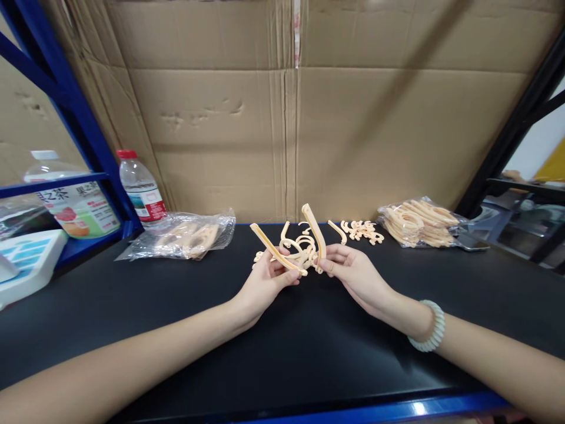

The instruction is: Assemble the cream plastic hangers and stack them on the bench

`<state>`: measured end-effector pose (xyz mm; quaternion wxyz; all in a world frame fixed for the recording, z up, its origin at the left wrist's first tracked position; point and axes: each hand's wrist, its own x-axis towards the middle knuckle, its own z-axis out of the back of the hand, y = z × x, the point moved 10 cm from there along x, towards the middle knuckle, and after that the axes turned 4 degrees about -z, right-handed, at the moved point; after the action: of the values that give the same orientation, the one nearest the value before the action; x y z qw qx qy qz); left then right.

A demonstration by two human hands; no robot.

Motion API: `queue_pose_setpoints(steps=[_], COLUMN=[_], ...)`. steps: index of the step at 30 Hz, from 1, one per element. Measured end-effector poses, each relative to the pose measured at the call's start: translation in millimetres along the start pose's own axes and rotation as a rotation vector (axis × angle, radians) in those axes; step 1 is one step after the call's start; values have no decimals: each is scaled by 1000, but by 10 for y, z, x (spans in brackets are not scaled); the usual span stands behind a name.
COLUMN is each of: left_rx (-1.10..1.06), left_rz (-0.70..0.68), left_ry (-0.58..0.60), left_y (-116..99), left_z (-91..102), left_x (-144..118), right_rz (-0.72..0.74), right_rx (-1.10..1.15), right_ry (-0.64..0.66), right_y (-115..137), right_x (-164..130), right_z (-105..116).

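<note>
While both forearms reach in from the lower corners of the head view, the left hand (263, 281) closes thumb and fingers round one cream plastic strip (277, 257), which slants up to the left, and the right hand (353, 272) pinches a second strip (315, 231) that stands nearly upright. Their lower ends almost meet between the hands, above a small heap of curved cream hook pieces (300, 247) lying on the black tabletop (282, 347). More loose hooks (362, 231) lie further back to the right, next to a clear bag of stacked cream parts (419, 222). Another clear bag (180, 237) lies to the left. A white bead bracelet (430, 334) sits on the right wrist. Flattened brown cardboard (291, 112) walls off the back. Blue shelf framing (66, 100) rises on the left, with a red-capped water bottle (140, 187) and a larger labelled bottle (73, 200) beside it, and a dark frame (507, 141) on the right
</note>
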<state>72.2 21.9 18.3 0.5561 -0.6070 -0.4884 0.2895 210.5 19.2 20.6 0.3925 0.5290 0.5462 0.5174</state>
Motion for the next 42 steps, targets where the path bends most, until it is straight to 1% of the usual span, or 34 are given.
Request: queue_pose_setpoints(steps=[6, 14, 19, 23, 34, 42], left_rx=[26, 124, 204, 236, 203, 189], left_rz=[-44, -88, -104, -100, -86, -40], left_ry=[59, 167, 162, 133, 73, 51], left_y=[-26, -48, -36, -25, -50, -8], left_z=[-52, -175, -153, -117, -78, -60], left_x=[2, -21, -18, -12, -18, -32], right_rz=[30, 53, 65, 51, 81, 70], right_rx=[-3, -98, -131, -133, -158, -162], right_ry=[66, 167, 161, 153, 113, 61], right_y=[55, 81, 86, 68, 120, 66], right_x=[-43, -70, -68, -65, -88, -75], right_z=[-112, -240, -218, -205, -195, -138])
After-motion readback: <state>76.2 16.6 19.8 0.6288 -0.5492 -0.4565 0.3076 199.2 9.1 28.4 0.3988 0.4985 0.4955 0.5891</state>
